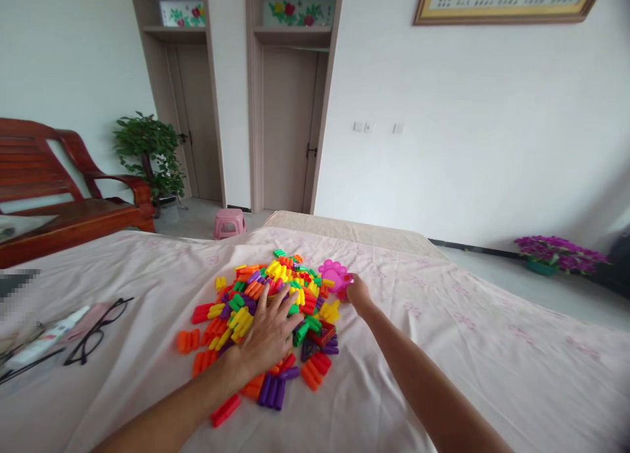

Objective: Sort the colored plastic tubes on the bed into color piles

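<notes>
A pile of colourful plastic pieces (241, 322) in red, orange, yellow, green and purple lies on a pale pink cloth (394, 374). My left hand (272, 325) rests on the middle of the pile with its fingers spread, holding nothing that I can see. At the pile's right edge is my right hand (358, 294), its fingers closed at a small red piece beside a pink flower-shaped piece (333, 274). What exactly its fingertips grip is too small to make out. A yellow flower-like piece (329, 312) lies just left of and below that hand.
Black-framed glasses (93, 335) and a white tube (54, 335) lie on the cloth at the left. Beyond the cloth stand a pink stool (230, 223), a wooden bench (73, 210), a green plant (150, 152) and purple flowers (558, 253).
</notes>
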The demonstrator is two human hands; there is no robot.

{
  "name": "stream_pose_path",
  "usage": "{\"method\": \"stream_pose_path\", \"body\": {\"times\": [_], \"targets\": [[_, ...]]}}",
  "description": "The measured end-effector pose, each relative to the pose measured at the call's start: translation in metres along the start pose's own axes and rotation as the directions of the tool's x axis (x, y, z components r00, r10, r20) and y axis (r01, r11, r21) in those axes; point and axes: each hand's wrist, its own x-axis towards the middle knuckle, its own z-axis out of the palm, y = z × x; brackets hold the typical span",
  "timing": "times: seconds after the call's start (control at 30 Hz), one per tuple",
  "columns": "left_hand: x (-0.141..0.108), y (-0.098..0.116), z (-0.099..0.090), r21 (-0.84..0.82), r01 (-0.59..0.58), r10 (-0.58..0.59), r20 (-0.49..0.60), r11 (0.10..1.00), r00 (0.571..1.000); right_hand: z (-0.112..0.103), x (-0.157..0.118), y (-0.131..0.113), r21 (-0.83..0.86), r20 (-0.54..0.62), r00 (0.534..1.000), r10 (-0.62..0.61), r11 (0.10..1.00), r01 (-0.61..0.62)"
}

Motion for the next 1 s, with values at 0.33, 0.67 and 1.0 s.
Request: {"method": "stream_pose_path", "body": {"times": [0.33,0.67,1.0], "targets": [[0.033,-0.066,0.005,-0.142,0.22,-0.232,-0.07,0.965,0.97,0.057,-0.025,-0.027,0.11,0.238,0.969,0.069,0.989,-0.098],[0.02,-0.124,-0.005,-0.581,0.458,-0.6,-0.067,0.673,0.797,0.04,-0.034,-0.071,-0.333,0.099,0.922,-0.374,0.861,0.385],[-0.019,-0.178,-0.008,-0.443,0.666,-0.742,0.002,0.6,0.67,0.014,-0.031,-0.017,0.174,-0.002,0.999,-0.039,0.984,0.039]]}}
